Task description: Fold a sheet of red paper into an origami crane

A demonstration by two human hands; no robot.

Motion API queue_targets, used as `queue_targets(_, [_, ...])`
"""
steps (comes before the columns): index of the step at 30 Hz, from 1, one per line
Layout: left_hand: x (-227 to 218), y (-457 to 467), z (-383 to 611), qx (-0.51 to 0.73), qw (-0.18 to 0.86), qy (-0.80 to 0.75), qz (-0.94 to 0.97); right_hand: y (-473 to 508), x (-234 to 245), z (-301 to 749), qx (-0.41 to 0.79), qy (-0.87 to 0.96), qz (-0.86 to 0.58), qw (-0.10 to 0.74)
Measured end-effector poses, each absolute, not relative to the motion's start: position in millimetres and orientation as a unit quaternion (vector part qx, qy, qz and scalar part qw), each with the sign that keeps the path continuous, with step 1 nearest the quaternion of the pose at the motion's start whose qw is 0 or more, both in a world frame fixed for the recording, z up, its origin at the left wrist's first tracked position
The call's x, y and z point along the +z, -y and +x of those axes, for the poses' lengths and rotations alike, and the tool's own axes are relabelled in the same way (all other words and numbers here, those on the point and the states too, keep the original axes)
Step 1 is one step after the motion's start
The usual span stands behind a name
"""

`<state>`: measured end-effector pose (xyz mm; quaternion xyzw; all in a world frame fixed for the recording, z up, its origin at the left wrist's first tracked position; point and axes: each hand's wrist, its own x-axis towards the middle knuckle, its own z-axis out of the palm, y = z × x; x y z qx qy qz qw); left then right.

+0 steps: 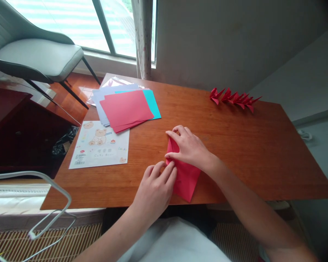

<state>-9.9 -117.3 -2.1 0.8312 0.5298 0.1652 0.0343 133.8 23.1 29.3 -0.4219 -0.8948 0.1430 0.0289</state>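
Red paper [186,180] partly folded, flat on surface [248,153] near front edge. Right hand [190,147] pressed flat on upper flap; left hand [155,187] fingertips pinching left corner. Likely best: edges aligned, firm hold, slow crease.

The table [248,153] was smooth reddish wood with a soft sheen. At its 6 o'clock edge the red sheet [184,178] was matt paper, like the stacked sheets [125,107] at 11 o'clock and the folded figures [235,97] at 1 o'clock.
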Motion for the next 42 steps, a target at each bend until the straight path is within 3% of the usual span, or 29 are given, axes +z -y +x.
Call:
queue_targets(11, [-4.1,116.8,-15.2,0.192,0.066,-0.517,0.832,-44.6,21.2,129.1,0.173,0.888,-0.424,0.035])
queue_targets(17, [-3.6,110.0,-23.4,0.223,0.126,-0.522,0.813,-90.7,-2.5,149.6,0.109,0.799,-0.571,0.155])
queue_targets(25, [1.2,96.9,-39.4,0.35,0.283,-0.598,0.663,-51.7,-9.4,200.7,0.196,0.752,-0.58,0.244])
queue_targets(31, [-1.8,86.5,-48.6,0.395,0.384,-0.606,0.574,14.3,-2.3,206.3,0.355,0.672,-0.58,0.293])
queue_targets(36, [-0.3,82.6,-45.4,0.446,0.421,-0.607,0.505,44.1,0.3,204.7,0.351,0.669,-0.598,0.268])
queue_targets(42, [14.9,83.3,-40.1,0.487,0.504,-0.586,0.407,48.3,-17.2,207.2,0.4,0.621,-0.581,0.343])
